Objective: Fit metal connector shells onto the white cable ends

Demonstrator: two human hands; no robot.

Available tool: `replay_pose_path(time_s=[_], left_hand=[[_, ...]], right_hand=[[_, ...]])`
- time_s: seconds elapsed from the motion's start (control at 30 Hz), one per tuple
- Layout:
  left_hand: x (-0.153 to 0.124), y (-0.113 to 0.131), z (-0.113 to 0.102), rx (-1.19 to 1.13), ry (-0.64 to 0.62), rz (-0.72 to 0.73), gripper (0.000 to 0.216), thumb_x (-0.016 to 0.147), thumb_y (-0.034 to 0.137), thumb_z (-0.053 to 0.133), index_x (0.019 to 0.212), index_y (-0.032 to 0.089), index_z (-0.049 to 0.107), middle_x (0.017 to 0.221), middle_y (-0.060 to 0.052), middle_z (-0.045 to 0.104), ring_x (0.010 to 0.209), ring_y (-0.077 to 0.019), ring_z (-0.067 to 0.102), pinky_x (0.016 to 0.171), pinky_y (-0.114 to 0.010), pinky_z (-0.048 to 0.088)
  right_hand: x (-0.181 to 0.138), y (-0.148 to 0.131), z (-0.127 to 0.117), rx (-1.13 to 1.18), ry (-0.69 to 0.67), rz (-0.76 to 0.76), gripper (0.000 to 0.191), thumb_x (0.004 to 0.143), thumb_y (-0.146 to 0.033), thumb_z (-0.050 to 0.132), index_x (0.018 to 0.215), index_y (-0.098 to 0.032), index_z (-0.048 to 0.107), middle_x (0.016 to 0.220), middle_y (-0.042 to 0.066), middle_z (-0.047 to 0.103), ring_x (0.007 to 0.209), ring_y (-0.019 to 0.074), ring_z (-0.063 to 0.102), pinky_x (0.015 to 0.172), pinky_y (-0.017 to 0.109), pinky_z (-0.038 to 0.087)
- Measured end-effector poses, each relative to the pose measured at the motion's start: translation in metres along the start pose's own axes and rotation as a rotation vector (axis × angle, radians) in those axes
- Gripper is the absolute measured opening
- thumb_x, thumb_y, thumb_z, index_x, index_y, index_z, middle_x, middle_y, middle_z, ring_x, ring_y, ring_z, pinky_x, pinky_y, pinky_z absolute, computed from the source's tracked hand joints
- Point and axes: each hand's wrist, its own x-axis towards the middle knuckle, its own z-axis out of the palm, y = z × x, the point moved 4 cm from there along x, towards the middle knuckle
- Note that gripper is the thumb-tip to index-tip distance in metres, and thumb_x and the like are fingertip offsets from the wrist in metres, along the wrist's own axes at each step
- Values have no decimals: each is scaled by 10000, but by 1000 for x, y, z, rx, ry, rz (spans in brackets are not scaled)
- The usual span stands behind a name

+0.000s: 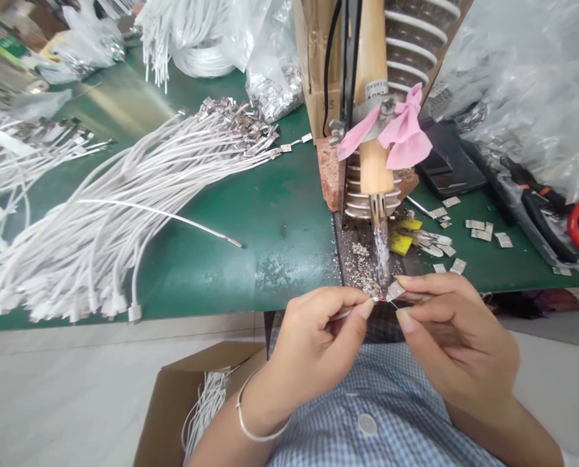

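My left hand (321,337) pinches a white cable (340,315) close to its stripped end, where thin coloured wires show. Between the thumb and fingers of my right hand (454,331) is a small metal USB connector (395,291), and a fine strand, perhaps solder wire, shows by the thumb. Cable end and connector meet just under the tip of a soldering iron (380,246), which points down from a stand. The iron has a wooden handle (375,165) with a pink cloth bow (403,133) tied on. Whether the tip touches the joint I cannot tell.
A bundle of white cables (124,194) covers the left of the green table (289,227). Loose USB connectors (481,229), a yellow sponge (403,237), a black phone (447,159) and red-handled scissors (574,224) lie right. A cardboard box (167,402) with cables stands below.
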Motion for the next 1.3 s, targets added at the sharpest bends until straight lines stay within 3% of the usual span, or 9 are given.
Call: replay_pose_path(time_s=[0.37, 0.93, 1.3], left_hand=[[0, 0, -1, 2, 13, -11, 75, 866, 110, 625, 845, 158, 679, 631, 13, 655, 510, -74, 541, 482, -178, 442], [1, 3, -1, -13, 16, -33, 77, 860, 126, 627, 824, 160, 686, 630, 5, 663, 514, -87, 555, 509, -198, 485], [-2, 0, 0, 31, -7, -43, 92, 861, 111, 618, 802, 144, 680, 593, 21, 635, 494, -66, 527, 477, -166, 431]], right_hand=[[-1, -1, -1, -30, 6, 0, 178, 790, -90, 657, 850, -257, 661, 1023, 52, 664, 837, 225, 668, 743, 388, 611], [5, -1, 1, -77, -14, -88, 192, 764, -54, 665, 854, -223, 657, 1010, 49, 657, 846, 191, 641, 735, 336, 582], [-4, 2, 0, -119, -50, -51, 168, 790, -109, 664, 862, -260, 652, 989, 57, 666, 771, 224, 653, 693, 396, 576]])
